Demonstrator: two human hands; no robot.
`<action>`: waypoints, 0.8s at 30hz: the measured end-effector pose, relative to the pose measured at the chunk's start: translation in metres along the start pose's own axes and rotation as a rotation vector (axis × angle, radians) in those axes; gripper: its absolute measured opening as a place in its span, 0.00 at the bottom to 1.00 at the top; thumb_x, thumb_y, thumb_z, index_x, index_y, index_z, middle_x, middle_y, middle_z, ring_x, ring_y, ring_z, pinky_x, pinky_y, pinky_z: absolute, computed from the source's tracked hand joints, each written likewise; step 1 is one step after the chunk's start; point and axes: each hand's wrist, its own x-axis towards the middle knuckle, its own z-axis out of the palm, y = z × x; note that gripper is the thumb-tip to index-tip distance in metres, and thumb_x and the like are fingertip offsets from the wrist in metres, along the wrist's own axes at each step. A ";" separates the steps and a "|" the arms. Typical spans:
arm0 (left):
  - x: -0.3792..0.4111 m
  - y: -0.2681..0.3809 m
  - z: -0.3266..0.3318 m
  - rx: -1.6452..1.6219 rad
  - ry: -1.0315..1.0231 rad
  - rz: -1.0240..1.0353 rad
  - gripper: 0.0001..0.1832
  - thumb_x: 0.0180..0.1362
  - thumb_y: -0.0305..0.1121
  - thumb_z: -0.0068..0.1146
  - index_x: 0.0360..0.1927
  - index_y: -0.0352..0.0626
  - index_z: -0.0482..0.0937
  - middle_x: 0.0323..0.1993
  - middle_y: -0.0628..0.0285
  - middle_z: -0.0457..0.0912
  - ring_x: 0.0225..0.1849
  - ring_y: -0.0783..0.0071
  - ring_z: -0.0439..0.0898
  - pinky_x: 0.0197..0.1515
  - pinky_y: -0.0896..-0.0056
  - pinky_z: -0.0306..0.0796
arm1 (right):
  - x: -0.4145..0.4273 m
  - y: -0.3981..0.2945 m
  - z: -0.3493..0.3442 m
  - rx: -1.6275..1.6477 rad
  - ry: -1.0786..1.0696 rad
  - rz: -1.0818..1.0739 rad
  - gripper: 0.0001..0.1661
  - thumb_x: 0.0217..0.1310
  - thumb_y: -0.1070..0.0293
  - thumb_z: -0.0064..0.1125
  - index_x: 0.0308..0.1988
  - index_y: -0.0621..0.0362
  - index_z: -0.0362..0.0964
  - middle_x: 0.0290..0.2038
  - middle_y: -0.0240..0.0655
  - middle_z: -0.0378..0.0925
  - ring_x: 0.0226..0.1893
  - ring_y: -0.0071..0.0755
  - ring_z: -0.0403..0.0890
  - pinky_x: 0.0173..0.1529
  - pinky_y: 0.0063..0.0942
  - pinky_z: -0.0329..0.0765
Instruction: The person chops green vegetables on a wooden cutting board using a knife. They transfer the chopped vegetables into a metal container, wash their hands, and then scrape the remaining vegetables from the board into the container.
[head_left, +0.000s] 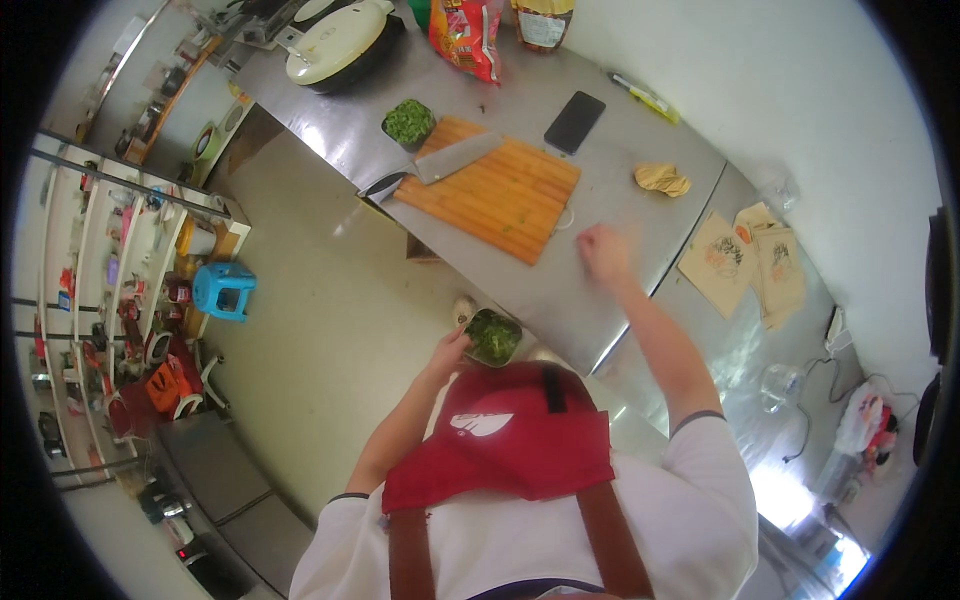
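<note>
My left hand grips the rim of a square container of leafy greens, held in front of the red apron, off the counter's edge. My right hand, somewhat blurred, is over the steel counter just right of a wooden cutting board; its fingers look curled, and I see nothing in them. A cleaver lies across the board's upper left part, its dark handle past the edge. Touching or close to the board's upper left corner stands a second container, heaped with chopped greens.
On the steel counter are a round electric griddle, a red food bag, a black smartphone, a yellow marker, crumpled brown paper and flat paper bags. A blue stool stands on the floor by stocked shelves.
</note>
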 end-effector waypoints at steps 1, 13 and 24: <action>-0.005 0.000 0.000 -0.006 0.011 0.006 0.29 0.49 0.31 0.43 0.59 0.50 0.62 0.36 0.61 0.72 0.35 0.69 0.75 0.38 0.59 0.76 | -0.019 -0.024 0.005 0.149 -0.069 0.031 0.09 0.48 0.66 0.53 0.30 0.57 0.76 0.31 0.42 0.76 0.33 0.44 0.77 0.38 0.36 0.74; -0.039 0.041 -0.023 -0.213 -0.021 0.312 0.20 0.53 0.31 0.42 0.52 0.48 0.66 0.36 0.61 0.74 0.36 0.68 0.76 0.37 0.63 0.76 | -0.079 -0.217 -0.012 0.412 -0.292 -0.653 0.08 0.50 0.73 0.49 0.33 0.55 0.71 0.32 0.35 0.71 0.36 0.39 0.74 0.38 0.34 0.72; 0.035 0.207 -0.132 -0.399 -0.001 0.425 0.21 0.49 0.29 0.41 0.50 0.44 0.65 0.42 0.54 0.73 0.39 0.60 0.77 0.39 0.57 0.76 | 0.046 -0.252 -0.002 0.772 0.001 -0.080 0.07 0.54 0.72 0.54 0.36 0.58 0.73 0.33 0.37 0.76 0.32 0.32 0.77 0.36 0.24 0.74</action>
